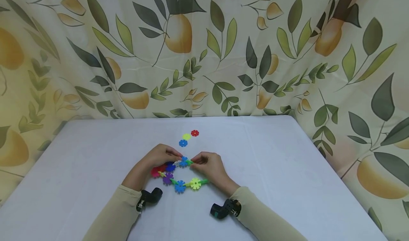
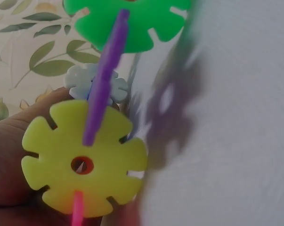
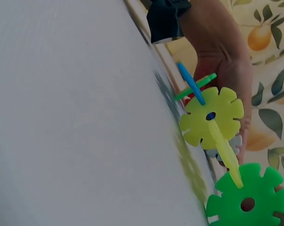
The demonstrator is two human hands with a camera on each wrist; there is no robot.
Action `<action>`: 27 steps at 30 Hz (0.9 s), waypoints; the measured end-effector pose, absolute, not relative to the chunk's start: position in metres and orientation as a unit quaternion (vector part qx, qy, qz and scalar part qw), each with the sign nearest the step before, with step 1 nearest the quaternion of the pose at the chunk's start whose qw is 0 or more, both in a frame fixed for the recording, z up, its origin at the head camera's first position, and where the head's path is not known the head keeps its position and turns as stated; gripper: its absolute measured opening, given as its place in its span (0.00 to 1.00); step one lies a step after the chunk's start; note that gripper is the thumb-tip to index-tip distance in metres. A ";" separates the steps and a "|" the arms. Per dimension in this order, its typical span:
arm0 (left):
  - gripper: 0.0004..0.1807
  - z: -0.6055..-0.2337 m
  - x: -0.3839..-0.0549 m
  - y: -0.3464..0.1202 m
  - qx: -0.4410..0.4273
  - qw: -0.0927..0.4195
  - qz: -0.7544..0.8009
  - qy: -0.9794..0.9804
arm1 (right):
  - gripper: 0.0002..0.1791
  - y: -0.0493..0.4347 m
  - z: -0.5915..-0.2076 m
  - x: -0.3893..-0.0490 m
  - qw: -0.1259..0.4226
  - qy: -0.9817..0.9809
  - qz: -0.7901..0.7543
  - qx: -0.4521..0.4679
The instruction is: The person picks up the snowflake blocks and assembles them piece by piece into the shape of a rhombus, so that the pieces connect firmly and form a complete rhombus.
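A curved chain of slotted flower-shaped plastic discs lies between the two hands, open on the right side. My left hand [image 1: 161, 155] pinches its upper part beside a blue disc [image 1: 183, 161]. At that blue disc's right edge, the right hand [image 1: 211, 166] pinches a small green disc [image 1: 190, 162]. The lower row holds a purple disc [image 1: 168, 179], another blue disc [image 1: 180, 186] and a yellow disc [image 1: 195, 184]. In the left wrist view, a yellow disc [image 2: 109, 183] is joined to an edge-on purple disc. A green disc [image 3: 266, 207] fills the right wrist view's lower corner.
Beyond the hands, a loose red disc [image 1: 195, 133], a pale yellow disc [image 1: 186, 136] and a blue disc [image 1: 183, 143] lie on the white table [image 1: 271, 155]. A curtain [image 1: 204, 56] printed with leaves and fruit hangs behind. Each wrist wears a black camera [image 1: 220, 210].
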State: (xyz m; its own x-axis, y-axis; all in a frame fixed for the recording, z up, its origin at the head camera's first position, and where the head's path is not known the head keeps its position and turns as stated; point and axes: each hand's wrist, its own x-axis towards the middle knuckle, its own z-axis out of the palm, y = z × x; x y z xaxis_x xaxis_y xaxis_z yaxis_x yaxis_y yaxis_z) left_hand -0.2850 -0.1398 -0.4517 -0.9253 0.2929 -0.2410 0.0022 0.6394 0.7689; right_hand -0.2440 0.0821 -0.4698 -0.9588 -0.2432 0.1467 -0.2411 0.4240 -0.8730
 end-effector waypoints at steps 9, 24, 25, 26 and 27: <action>0.10 -0.449 -0.284 -0.149 0.061 0.187 0.434 0.879 | 0.12 0.097 -0.468 -0.259 0.069 0.840 -0.520 -0.140; 0.14 -0.452 -0.292 -0.190 0.020 0.200 0.486 0.851 | 0.14 0.082 -0.459 -0.320 0.072 0.874 -0.471 -0.099; 0.14 -0.452 -0.292 -0.191 0.022 0.200 0.484 0.852 | 0.15 0.079 -0.459 -0.324 0.068 0.878 -0.463 -0.104; 0.14 -0.452 -0.292 -0.191 0.021 0.200 0.482 0.853 | 0.15 0.077 -0.460 -0.327 0.065 0.881 -0.456 -0.111; 0.14 -0.452 -0.292 -0.191 0.022 0.199 0.479 0.855 | 0.15 0.075 -0.459 -0.329 0.062 0.884 -0.449 -0.116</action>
State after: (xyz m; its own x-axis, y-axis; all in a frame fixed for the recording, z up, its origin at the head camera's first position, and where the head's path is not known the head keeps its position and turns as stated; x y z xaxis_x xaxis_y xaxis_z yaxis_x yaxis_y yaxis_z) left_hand -0.2916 -0.1912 -0.4520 -0.9199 0.2283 -0.3190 -0.1529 0.5401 0.8276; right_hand -0.3292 0.0747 -0.4593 -0.9653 -0.2611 -0.0057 -0.1492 0.5694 -0.8084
